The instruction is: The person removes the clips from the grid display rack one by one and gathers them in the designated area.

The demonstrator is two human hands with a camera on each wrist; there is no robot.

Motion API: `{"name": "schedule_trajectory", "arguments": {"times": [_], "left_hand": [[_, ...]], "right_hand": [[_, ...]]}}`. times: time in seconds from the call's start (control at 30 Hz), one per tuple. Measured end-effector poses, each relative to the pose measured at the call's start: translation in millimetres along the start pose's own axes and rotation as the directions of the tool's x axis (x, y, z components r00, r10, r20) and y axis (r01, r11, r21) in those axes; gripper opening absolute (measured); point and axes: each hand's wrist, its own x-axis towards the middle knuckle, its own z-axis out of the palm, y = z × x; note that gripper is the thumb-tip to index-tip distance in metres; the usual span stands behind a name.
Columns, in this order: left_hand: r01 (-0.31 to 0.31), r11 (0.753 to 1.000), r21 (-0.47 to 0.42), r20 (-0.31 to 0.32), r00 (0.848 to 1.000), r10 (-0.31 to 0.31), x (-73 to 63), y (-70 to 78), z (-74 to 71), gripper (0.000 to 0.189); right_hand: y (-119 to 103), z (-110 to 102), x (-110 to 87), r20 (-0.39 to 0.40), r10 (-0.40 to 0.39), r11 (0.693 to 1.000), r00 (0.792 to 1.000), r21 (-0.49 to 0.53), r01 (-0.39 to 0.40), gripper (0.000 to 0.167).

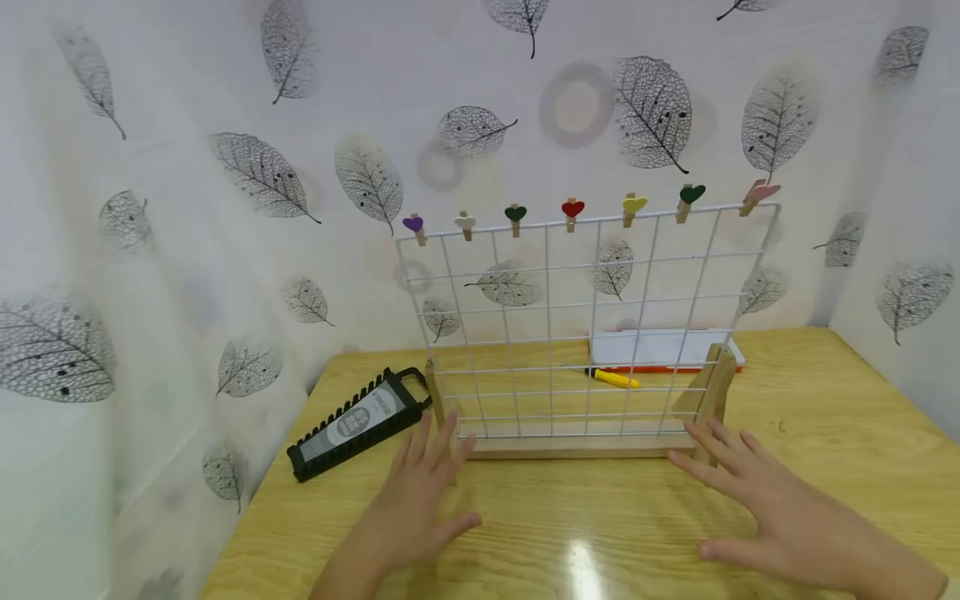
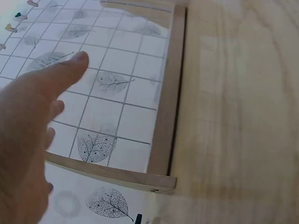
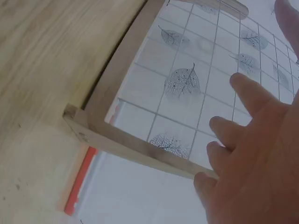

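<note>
A white wire grid (image 1: 549, 308) stands upright in a wooden stand (image 1: 570, 451) on the table. Several small clothespins with coloured hearts, such as a red one (image 1: 573, 208), clip along its top wire. My left hand (image 1: 416, 504) is spread with straight fingers by the stand's left end. At the right end my right hand (image 1: 783, 512) is spread likewise. Neither hand holds anything; whether the fingertips touch the wood I cannot tell. Both wrist views show the hands beside the grid, the left hand (image 2: 28, 112) with its thumb out, the right hand (image 3: 257, 149) with fingers apart.
A black tool rack (image 1: 360, 421) with a grey label lies left of the stand. Behind the grid lie a yellow-handled screwdriver (image 1: 617, 379) and a white case (image 1: 652, 343) with a red edge. A leaf-patterned curtain (image 1: 187, 275) hangs around the wooden table (image 1: 637, 517).
</note>
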Motion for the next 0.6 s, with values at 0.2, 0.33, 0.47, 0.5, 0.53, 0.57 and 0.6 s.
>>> {"name": "schedule_trajectory", "arguments": {"times": [0.2,0.33,0.47,0.5,0.53,0.57,0.6], "left_hand": [[-0.406,0.914,-0.012,-0.637,0.708,0.306,35.0,-21.8,5.0,0.060],[-0.481,0.868,-0.120,-0.843,0.511,0.167,58.6,-34.5,6.6,0.058],[-0.428,0.821,-0.377,-0.823,0.562,-0.085,70.9,-38.3,9.1,0.051],[-0.410,0.803,-0.433,-0.801,0.584,-0.133,73.5,-38.4,10.0,0.050],[-0.394,0.784,-0.480,-0.779,0.602,-0.174,76.4,-38.4,10.7,0.050],[-0.382,0.772,-0.508,-0.766,0.610,-0.202,79.7,-38.4,10.8,0.051],[-0.376,0.761,-0.529,-0.757,0.614,-0.223,83.2,-39.0,10.8,0.050]], "right_hand": [[10,-31,17.0,-0.034,-0.045,0.996,0.998,-0.076,0.043,0.089],[18,-61,38.9,-0.144,-0.176,0.975,0.974,-0.162,0.152,0.069],[17,-91,63.4,-0.294,-0.287,0.951,0.912,-0.202,0.234,0.062],[15,-98,70.3,-0.346,-0.310,0.946,0.886,-0.208,0.249,0.060],[14,-106,77.3,-0.404,-0.328,0.941,0.854,-0.217,0.259,0.059],[12,-114,84.1,-0.450,-0.336,0.939,0.828,-0.232,0.255,0.060],[11,-121,92.0,-0.516,-0.350,0.935,0.782,-0.246,0.257,0.060]]}}
